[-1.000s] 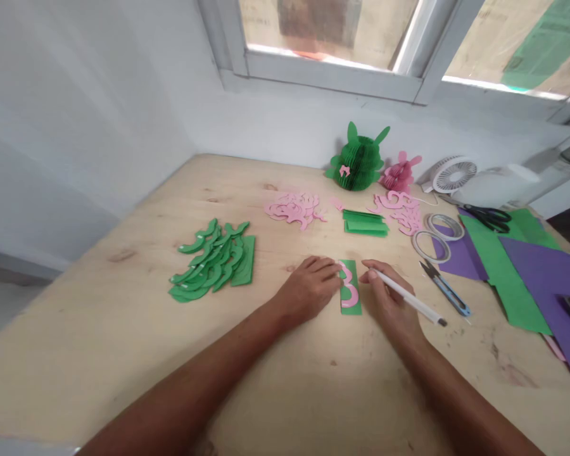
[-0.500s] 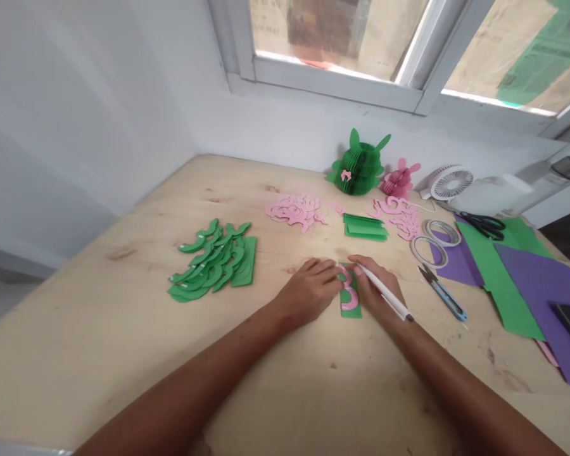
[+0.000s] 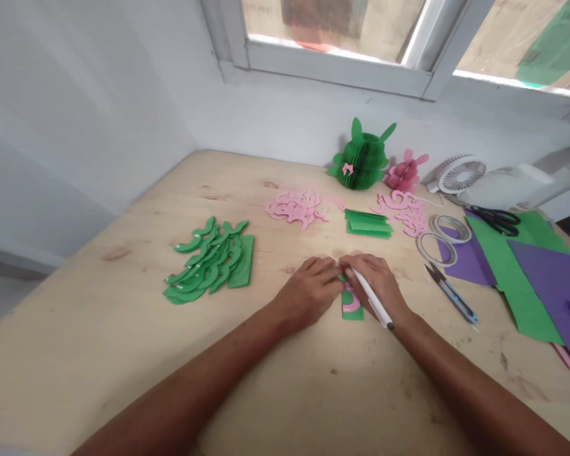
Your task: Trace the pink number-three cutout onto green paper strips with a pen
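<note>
A small green paper strip (image 3: 353, 315) lies flat on the table with a curvy pink paper cutout (image 3: 349, 303) on top. My left hand (image 3: 311, 285) presses at their left side, fingers bent together over the upper part, thumb hidden. My right hand (image 3: 377, 282) is closed around a white pen (image 3: 373, 299), which slants back towards my wrist. Its fingertips meet those of my left hand at the strip's top end. Both hands cover much of that end, and the pen's tip cannot be made out.
Green scalloped cutouts (image 3: 204, 269) lie left; pink cutouts (image 3: 294, 208) and folded green strips (image 3: 368, 224) lie beyond my hands. A green honeycomb paper figure (image 3: 363, 161) and pink one (image 3: 405, 174) stand by the wall. Right are tape rolls (image 3: 437, 249), thread snips (image 3: 453, 294), scissors (image 3: 496, 220), purple sheets (image 3: 546, 272).
My right hand has shifted left over the strip's upper end, up against my left fingers, covering more of the pink cutout. The pen has moved with it. The view has turned slightly.
</note>
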A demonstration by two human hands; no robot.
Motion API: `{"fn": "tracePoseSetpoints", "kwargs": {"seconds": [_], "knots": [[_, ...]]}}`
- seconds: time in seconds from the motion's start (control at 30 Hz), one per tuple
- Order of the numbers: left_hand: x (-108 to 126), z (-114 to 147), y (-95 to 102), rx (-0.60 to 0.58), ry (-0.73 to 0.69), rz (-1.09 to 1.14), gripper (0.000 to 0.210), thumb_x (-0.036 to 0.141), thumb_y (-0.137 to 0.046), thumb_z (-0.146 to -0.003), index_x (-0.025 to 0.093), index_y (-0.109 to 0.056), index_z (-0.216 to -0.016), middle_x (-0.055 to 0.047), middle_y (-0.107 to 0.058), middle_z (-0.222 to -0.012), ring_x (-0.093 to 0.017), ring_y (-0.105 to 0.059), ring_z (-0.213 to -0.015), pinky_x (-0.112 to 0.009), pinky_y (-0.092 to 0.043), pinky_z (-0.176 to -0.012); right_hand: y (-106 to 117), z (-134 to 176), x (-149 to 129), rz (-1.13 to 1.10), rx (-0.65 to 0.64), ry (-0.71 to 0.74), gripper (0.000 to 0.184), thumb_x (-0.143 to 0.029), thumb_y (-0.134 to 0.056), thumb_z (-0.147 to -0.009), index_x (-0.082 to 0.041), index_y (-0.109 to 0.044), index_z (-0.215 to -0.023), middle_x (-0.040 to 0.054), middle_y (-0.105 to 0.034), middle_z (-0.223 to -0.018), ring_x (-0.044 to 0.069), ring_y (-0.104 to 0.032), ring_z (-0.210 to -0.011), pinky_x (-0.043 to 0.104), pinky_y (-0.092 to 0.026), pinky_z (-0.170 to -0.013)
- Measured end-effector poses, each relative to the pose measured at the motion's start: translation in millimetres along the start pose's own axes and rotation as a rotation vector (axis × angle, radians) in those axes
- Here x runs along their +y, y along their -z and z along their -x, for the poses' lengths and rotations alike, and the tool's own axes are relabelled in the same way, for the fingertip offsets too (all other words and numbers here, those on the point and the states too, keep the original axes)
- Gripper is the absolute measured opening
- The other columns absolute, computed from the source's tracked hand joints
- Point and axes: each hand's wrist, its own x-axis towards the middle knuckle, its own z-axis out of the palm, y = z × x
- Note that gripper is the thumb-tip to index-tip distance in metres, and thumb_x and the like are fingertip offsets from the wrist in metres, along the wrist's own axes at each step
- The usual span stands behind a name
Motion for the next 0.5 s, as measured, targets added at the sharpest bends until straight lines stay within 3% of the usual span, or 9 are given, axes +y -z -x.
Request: {"fn": "tracePoseSetpoints", "kwargs": {"seconds": [0.17, 0.27, 0.37, 0.5], "knots": [[0.5, 0.0, -2.5, 0.009, 0.005, 0.014, 0.02, 0.014, -0.042, -0.094, 0.017, -0.062, -0.097, -0.008, -0.064, -0.108, -0.021, -0.052, -0.111, -0.039, -0.042, -0.094, -3.4, 2.9, -0.8, 0.034, -0.054, 0.024, 0.026, -0.022, -0.045, -0.095, -0.022, -0.063, -0.114, 0.0083, -0.073, -0.102, 0.024, -0.06, -0.105, 0.039, -0.04, -0.088], [0.6, 0.4, -3.8, 0.029, 0.003, 0.006, 0.02, 0.014, -0.042, -0.094, 0.017, -0.062, -0.097, -0.008, -0.064, -0.109, -0.022, -0.052, -0.112, -0.039, -0.042, -0.094, -4.7, 3.3, -2.7, -0.041, -0.043, -0.033, 0.025, -0.024, -0.045, -0.095, -0.023, -0.066, -0.109, 0.0079, -0.073, -0.101, 0.025, -0.06, -0.104, 0.041, -0.039, -0.091], [0.4, 1.1, -3.5, 0.048, -0.014, -0.003, 0.018, 0.014, -0.044, -0.092, 0.017, -0.063, -0.094, -0.008, -0.065, -0.109, -0.022, -0.053, -0.109, -0.039, -0.043, -0.093, 0.0, 0.4, -4.8, -0.271, 0.076, -0.24, 0.024, -0.031, -0.047, -0.093, -0.022, -0.066, -0.106, 0.0074, -0.072, -0.1, 0.022, -0.064, -0.096, 0.038, -0.044, -0.087], [0.4, 1.8, -2.2, 0.058, -0.025, -0.009, 0.019, 0.012, -0.045, -0.091, 0.016, -0.063, -0.097, -0.009, -0.064, -0.114, -0.022, -0.054, -0.108, -0.039, -0.043, -0.092, 14.7, -9.6, -8.5, -0.586, 0.182, -0.527, 0.028, -0.039, -0.048, -0.09, -0.019, -0.067, -0.096, 0.0044, -0.068, -0.083, 0.018, -0.062, -0.073, 0.03, -0.048, -0.067]]}}
